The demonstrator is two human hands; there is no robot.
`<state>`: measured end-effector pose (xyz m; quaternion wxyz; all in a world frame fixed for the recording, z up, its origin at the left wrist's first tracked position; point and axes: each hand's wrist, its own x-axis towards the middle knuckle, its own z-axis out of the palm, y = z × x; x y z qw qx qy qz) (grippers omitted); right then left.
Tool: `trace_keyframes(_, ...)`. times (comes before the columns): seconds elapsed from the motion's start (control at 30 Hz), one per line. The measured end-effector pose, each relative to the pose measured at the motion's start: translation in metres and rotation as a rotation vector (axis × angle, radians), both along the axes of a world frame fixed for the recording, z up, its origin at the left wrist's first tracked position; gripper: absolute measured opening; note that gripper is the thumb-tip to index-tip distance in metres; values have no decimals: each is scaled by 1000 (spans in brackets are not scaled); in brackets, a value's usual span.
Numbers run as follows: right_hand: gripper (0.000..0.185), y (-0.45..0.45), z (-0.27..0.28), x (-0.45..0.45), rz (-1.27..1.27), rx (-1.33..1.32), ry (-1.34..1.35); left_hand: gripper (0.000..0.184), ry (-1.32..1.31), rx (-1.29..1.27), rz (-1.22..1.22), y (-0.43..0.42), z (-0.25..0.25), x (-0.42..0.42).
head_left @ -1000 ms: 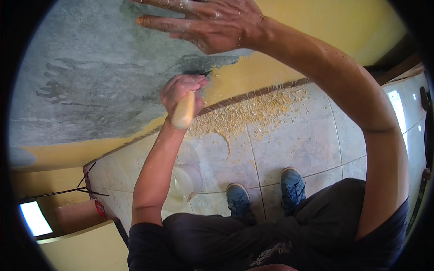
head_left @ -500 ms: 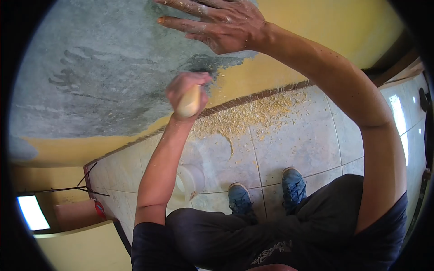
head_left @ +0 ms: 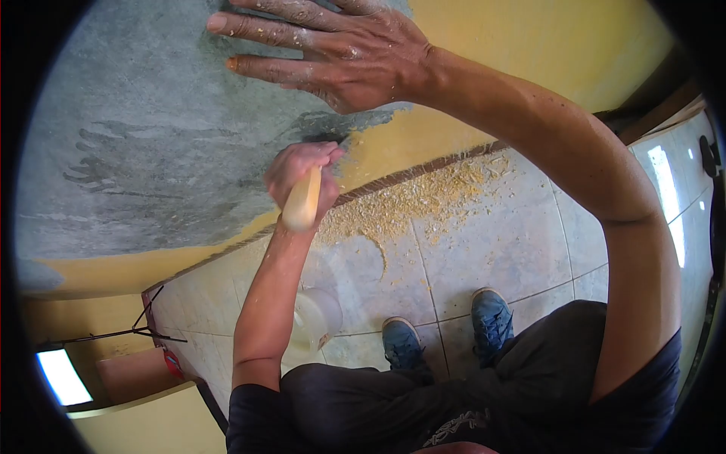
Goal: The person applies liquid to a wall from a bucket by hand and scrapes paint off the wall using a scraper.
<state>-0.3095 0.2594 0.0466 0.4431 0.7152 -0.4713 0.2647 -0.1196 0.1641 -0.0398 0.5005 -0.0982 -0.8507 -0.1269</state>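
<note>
In the head view, my left hand is wrapped around the pale wooden handle of a scraper, whose butt end points back toward me. The scraper's blade is mostly hidden behind my fingers, at the wall where bare grey surface meets yellow paint. Higher up, my right hand lies against the grey part with its fingers spread and nothing in them. Pale dust and flakes stick to its skin.
Yellow and white paint flakes lie heaped on the floor tiles along the wall's base. A whitish bucket stands left of my shoes. Farther left are a thin black stand and a cream-coloured panel.
My left hand and the scraper have shifted slightly left and down in the view. My right hand also appears farther left and lower, still spread. The whole view has shifted a little.
</note>
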Motion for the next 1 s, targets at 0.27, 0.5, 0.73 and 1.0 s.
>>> trace_keyframes(0.27, 59, 1, 4, -2, 95, 39, -30, 33, -158, -25, 36, 0, -15, 0)
trace_keyframes(0.5, 60, 11, 5, 2, -55, 95, 19, 29, -28, -1, -22, -5, -10, -1)
trace_keyframes(0.73, 58, 4, -2, 1, 48, 12, -6, 28, -104, 16, -8, -3, -4, -3)
trace_keyframes(1.0, 61, 9, 3, 0, -48, 87, 30, 31, -117, -1, -18, -4, -8, -2)
